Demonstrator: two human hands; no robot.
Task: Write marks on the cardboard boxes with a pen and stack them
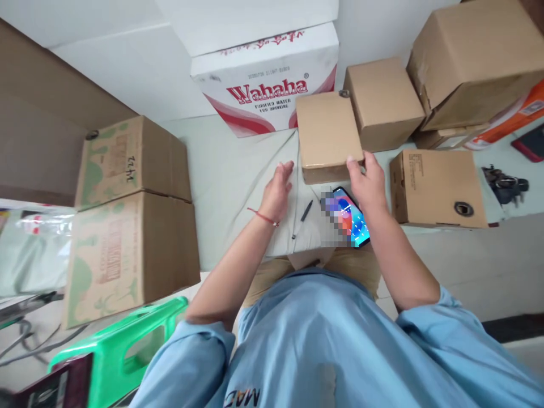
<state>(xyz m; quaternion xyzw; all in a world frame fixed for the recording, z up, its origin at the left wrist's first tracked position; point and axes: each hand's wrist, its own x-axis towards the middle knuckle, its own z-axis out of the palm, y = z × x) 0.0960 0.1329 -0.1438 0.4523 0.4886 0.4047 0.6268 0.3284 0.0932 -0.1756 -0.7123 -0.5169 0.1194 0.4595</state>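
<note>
A small brown cardboard box [329,130] sits on the pale cloth in front of me. My right hand [369,184] grips its near right corner, the thumb on the top edge and the fingers by the right side. To the left of the box, my left hand [277,192] is raised with fingers extended, apart from it and holding nothing. A red string circles that wrist. Between my forearms lie a black pen [306,209] and a phone [355,221] with its screen lit, partly blurred out.
Behind stands a white Wahaha water carton [267,85]. More brown boxes [385,102] line the right, including a nearer one [440,187] beside some keys [505,184]. Two stacked printed cartons [165,243] stand left, above a green plastic stool [106,351].
</note>
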